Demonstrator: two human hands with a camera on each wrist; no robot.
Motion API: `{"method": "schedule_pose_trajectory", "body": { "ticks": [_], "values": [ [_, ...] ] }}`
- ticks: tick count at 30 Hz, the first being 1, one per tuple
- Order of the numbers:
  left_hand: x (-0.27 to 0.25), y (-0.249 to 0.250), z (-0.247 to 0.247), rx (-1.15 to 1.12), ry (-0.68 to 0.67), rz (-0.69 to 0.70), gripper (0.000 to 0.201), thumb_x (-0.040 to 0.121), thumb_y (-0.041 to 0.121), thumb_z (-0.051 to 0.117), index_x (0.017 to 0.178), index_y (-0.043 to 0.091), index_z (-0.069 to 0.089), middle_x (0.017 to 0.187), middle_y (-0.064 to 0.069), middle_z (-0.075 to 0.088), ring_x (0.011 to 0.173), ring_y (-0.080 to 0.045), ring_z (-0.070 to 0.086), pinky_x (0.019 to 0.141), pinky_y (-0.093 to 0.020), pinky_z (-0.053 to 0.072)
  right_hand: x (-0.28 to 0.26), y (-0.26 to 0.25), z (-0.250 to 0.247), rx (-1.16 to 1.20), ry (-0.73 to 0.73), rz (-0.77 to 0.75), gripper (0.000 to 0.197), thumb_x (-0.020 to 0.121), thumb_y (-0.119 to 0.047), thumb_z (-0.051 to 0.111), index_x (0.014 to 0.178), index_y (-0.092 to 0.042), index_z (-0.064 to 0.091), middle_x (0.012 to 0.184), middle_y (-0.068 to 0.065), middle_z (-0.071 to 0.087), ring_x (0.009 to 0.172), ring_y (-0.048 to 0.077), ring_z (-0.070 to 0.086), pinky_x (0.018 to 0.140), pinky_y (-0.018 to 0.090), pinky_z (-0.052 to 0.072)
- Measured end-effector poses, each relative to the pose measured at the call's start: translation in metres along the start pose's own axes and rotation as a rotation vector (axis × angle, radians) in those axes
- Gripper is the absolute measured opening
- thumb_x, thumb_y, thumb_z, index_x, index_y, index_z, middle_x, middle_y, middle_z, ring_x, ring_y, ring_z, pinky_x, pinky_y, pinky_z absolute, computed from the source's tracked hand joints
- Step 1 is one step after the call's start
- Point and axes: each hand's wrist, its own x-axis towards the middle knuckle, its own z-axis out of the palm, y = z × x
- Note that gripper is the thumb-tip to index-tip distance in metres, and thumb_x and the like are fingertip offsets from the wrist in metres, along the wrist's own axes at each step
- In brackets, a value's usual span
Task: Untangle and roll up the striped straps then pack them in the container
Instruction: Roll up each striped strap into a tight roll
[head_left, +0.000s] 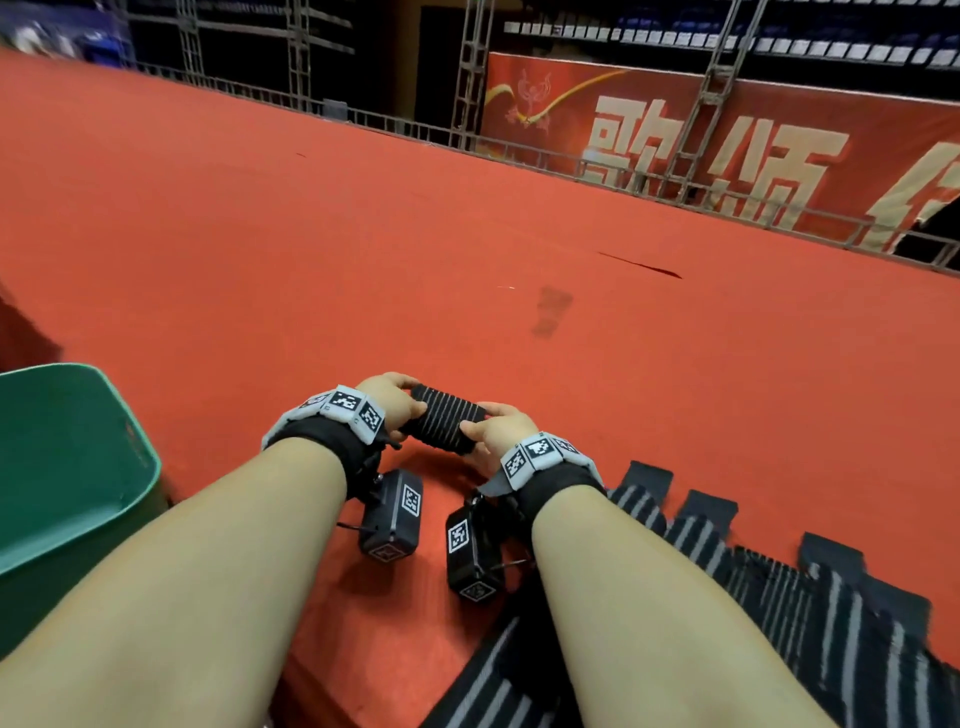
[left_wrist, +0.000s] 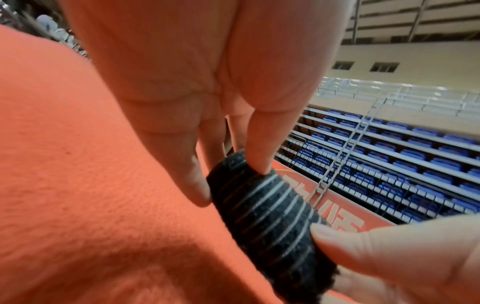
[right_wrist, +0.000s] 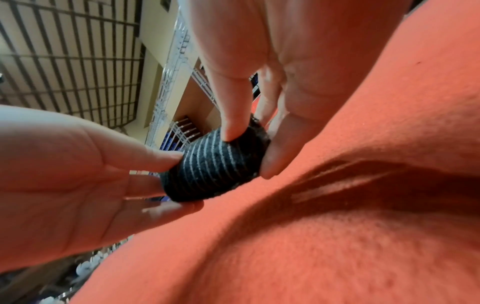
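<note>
Carpet: red carpet (head_left: 363, 234) spreads out ahead of you, with a rail along its far edge.
Banner: a red banner (head_left: 727, 150) with pale characters stands behind the rail on your right.
Bin: a green bin (head_left: 78, 467) sits on the carpet by your left forearm.
Straps: loose straps (head_left: 779, 597), black with grey stripes, lie heaped under your right forearm.
Roll: the roll (head_left: 444, 423) is a tight black cylinder ringed with thin pale stripes, fuzzy at its ends, held on its side just above the carpet between your hands, well apart from the bin.
Left hand: your left hand (head_left: 389, 400) pinches one end, fingertips curled on it.
Right hand: your right hand (head_left: 496, 428) pinches the other end, thumb on top.
</note>
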Motion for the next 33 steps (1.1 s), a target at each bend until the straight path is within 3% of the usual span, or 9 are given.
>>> {"method": "schedule_pose_trajectory", "body": {
  "ticks": [5, 11, 14, 18, 20, 24, 27, 29, 33],
  "values": [
    [0.036, 0.001, 0.008, 0.170, -0.030, 0.009, 0.044, 0.095, 0.012, 0.051, 0.138, 0.014, 0.043, 0.132, -0.012, 0.053, 0.088, -0.026, 0.060, 0.036, -0.014, 0.041, 0.040, 0.000, 0.001, -0.159, 0.017, 0.024, 0.049, 0.080, -0.001, 0.069, 0.126, -0.008, 0.053, 0.124, 0.015, 0.058, 0.113, 0.030, 0.058, 0.098, 0.040, 0.047],
    [0.052, -0.011, 0.022, 0.264, -0.071, -0.033, 0.042, 0.093, 0.009, 0.051, 0.135, 0.014, 0.049, 0.133, -0.009, 0.055, 0.119, -0.026, 0.055, 0.090, -0.028, 0.045, 0.054, 0.009, 0.002, -0.319, 0.026, 0.075, 0.043, 0.083, -0.010, 0.069, 0.124, -0.009, 0.056, 0.094, 0.010, 0.066, 0.096, 0.028, 0.063, 0.095, 0.043, 0.050],
    [0.053, -0.012, 0.026, 0.286, -0.062, -0.018, 0.043, 0.094, 0.007, 0.049, 0.136, 0.014, 0.048, 0.136, -0.008, 0.052, 0.121, -0.025, 0.053, 0.095, -0.029, 0.044, 0.058, 0.011, 0.000, -0.380, 0.043, 0.073, 0.044, 0.084, -0.014, 0.069, 0.126, -0.011, 0.056, 0.118, 0.011, 0.063, 0.108, 0.028, 0.061, 0.097, 0.040, 0.048],
    [0.049, -0.009, 0.027, 0.349, -0.078, 0.008, 0.044, 0.094, 0.009, 0.048, 0.138, 0.013, 0.045, 0.136, -0.009, 0.052, 0.121, -0.026, 0.052, 0.092, -0.027, 0.043, 0.056, 0.010, -0.001, -0.404, 0.021, 0.063, 0.044, 0.085, -0.018, 0.068, 0.126, -0.010, 0.055, 0.117, 0.013, 0.062, 0.109, 0.028, 0.061, 0.095, 0.041, 0.049],
    [0.045, -0.007, 0.026, 0.390, -0.086, 0.011, 0.047, 0.094, 0.011, 0.049, 0.141, 0.013, 0.040, 0.138, -0.009, 0.050, 0.122, -0.027, 0.052, 0.091, -0.027, 0.043, 0.049, 0.009, -0.007, -0.419, -0.002, 0.060, 0.041, 0.087, -0.017, 0.065, 0.126, -0.006, 0.055, 0.109, 0.013, 0.061, 0.101, 0.026, 0.063, 0.089, 0.032, 0.053],
    [0.038, -0.003, 0.026, 0.471, -0.081, -0.003, 0.049, 0.092, 0.015, 0.052, 0.139, 0.009, 0.040, 0.138, -0.011, 0.049, 0.124, -0.027, 0.049, 0.095, -0.026, 0.039, 0.021, 0.002, -0.032, -0.335, -0.118, 0.083, 0.041, 0.094, -0.006, 0.051, 0.134, 0.000, 0.045, 0.127, 0.016, 0.052, 0.083, 0.018, 0.056, 0.044, 0.013, 0.049],
    [0.028, 0.008, 0.030, 0.532, -0.056, -0.026, 0.046, 0.090, 0.020, 0.055, 0.133, 0.008, 0.046, 0.132, -0.015, 0.052, 0.120, -0.030, 0.051, 0.094, -0.031, 0.041, 0.003, -0.009, -0.053, -0.344, -0.036, 0.076, 0.042, 0.094, -0.010, 0.052, 0.134, -0.003, 0.045, 0.138, 0.016, 0.047, 0.120, 0.028, 0.052, 0.075, 0.022, 0.052],
    [0.017, 0.018, 0.036, 0.598, -0.022, -0.038, 0.047, 0.090, 0.027, 0.053, 0.134, 0.012, 0.045, 0.134, -0.016, 0.045, 0.122, -0.033, 0.046, 0.097, -0.035, 0.039, -0.013, -0.014, -0.066, -0.370, 0.013, 0.074, 0.043, 0.093, -0.012, 0.054, 0.134, -0.003, 0.045, 0.139, 0.016, 0.046, 0.126, 0.030, 0.048, 0.097, 0.034, 0.046],
    [-0.005, 0.034, 0.058, 0.652, -0.002, 0.001, 0.047, 0.088, 0.034, 0.053, 0.131, 0.017, 0.046, 0.132, -0.015, 0.039, 0.123, -0.036, 0.038, 0.101, -0.041, 0.036, -0.044, -0.013, -0.098, -0.430, 0.109, 0.114, 0.044, 0.094, -0.014, 0.054, 0.135, 0.000, 0.044, 0.141, 0.017, 0.044, 0.128, 0.030, 0.046, 0.104, 0.039, 0.041]
  ]
}}
